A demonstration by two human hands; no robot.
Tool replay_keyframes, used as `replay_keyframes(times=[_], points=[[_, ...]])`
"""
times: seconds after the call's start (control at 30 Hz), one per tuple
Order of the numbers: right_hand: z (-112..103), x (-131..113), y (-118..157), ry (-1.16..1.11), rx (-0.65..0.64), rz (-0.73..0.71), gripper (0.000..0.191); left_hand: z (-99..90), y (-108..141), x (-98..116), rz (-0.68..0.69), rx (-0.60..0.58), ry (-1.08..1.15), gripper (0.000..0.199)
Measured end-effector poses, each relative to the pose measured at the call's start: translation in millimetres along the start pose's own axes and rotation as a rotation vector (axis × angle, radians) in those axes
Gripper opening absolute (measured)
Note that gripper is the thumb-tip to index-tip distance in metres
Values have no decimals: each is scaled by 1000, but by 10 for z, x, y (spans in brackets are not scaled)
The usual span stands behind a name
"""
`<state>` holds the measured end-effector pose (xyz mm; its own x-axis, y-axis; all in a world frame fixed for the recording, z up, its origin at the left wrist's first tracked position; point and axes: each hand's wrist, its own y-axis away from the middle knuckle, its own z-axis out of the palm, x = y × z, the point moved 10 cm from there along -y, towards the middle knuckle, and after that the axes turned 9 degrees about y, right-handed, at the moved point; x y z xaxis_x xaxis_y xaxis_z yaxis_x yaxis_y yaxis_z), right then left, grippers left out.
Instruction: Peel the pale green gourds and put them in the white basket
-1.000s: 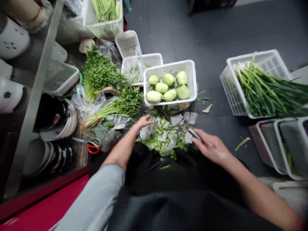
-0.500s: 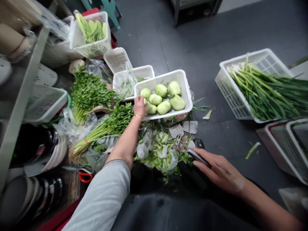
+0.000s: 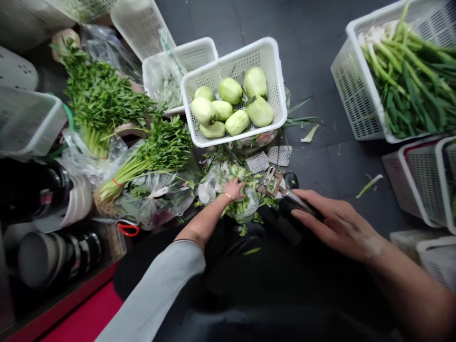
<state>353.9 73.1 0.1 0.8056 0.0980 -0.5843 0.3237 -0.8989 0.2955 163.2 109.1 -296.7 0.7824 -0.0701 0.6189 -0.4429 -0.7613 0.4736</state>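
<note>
My left hand (image 3: 234,189) reaches down over the heap of green peelings (image 3: 245,205), its fingers stretched out among the scraps and thin plastic. Nothing shows in its grasp. In my right hand (image 3: 333,221) a Y-shaped vegetable peeler (image 3: 301,202) is held by its dark handle, the metal head (image 3: 271,181) pointing left over the edge of the heap. Just beyond, a white perforated basket (image 3: 233,137) holds several peeled, pale green gourds (image 3: 238,122). One gourd (image 3: 204,111) rests on top of others at the basket's left side.
Bunches of leafy greens (image 3: 156,147) lie on plastic bags at left. Red-handled scissors (image 3: 128,230) rest near stacked bowls (image 3: 39,261). A basket of green onions (image 3: 402,71) stands at right, above more white baskets (image 3: 420,175). White foam netting (image 3: 280,155) lies beyond the peeler.
My left hand has left the gourd basket and come down to the peelings. The gourd it covered now lies uncovered on the others. My right hand keeps the peeler. The view has tilted down.
</note>
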Motion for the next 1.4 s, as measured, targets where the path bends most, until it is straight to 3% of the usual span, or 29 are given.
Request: replay_keyframes(times=[0.07, 0.1, 0.17, 0.27, 0.37, 0.43, 0.53, 0.67, 0.73, 0.8, 0.87, 0.93, 1.07, 1.17, 1.23, 1.3, 1.37, 1.4], points=[[43, 33, 16, 13, -9, -5, 35, 533, 318, -193, -72, -252, -102, 59], [49, 72, 28, 22, -2, 4, 36, 685, 474, -317, -115, -358, -142, 59], [29, 152, 49, 36, 25, 26, 37, 768, 707, -592, -201, -500, -201, 45], [-11, 199, 61, 28, 34, 38, 37, 503, 834, -1078, -377, -549, -290, 37], [30, 167, 60, 13, 0, 4, 37, 62, 838, -1493, -555, -450, -421, 43], [184, 184, 52, 13, -64, 1, 38, -114, 823, -1619, -613, -381, -472, 48], [725, 232, -45, 16, -282, 5, 35, -57, 758, -1567, -588, -331, -459, 57], [1802, 206, -536, 148, -606, 5, 29, 280, 747, -1225, -444, -290, -307, 70], [2320, 189, -915, 221, -671, 62, 28, 490, 850, -1045, -322, -399, -235, 66], [2787, 133, -1199, 249, -702, 90, 30, 586, 1012, -1019, -275, -534, -207, 54], [3177, 124, -1242, 271, -761, 103, 31, 494, 1146, -1204, -361, -598, -223, 42], [3427, 214, -1059, 305, -836, 110, 32, 256, 1181, -1459, -479, -567, -265, 41], [3503, 645, -536, 419, -965, 119, 30, -249, 1071, -1807, -674, -448, -345, 48], [3446, 898, -409, 493, -1027, 111, 29, -413, 870, -1698, -703, -388, -356, 44], [3470, 948, -453, 518, -1049, 102, 29, -365, 660, -1409, -609, -331, -357, 43], [3538, 940, -517, 525, -1059, 94, 30, -118, 444, -928, -343, -293, -330, 40], [3615, 904, -549, 502, -1056, 80, 30, 352, 443, -473, -71, -392, -252, 34], [3648, 886, -546, 482, -1052, 71, 31, 601, 530, -370, -28, -472, -205, 36]])
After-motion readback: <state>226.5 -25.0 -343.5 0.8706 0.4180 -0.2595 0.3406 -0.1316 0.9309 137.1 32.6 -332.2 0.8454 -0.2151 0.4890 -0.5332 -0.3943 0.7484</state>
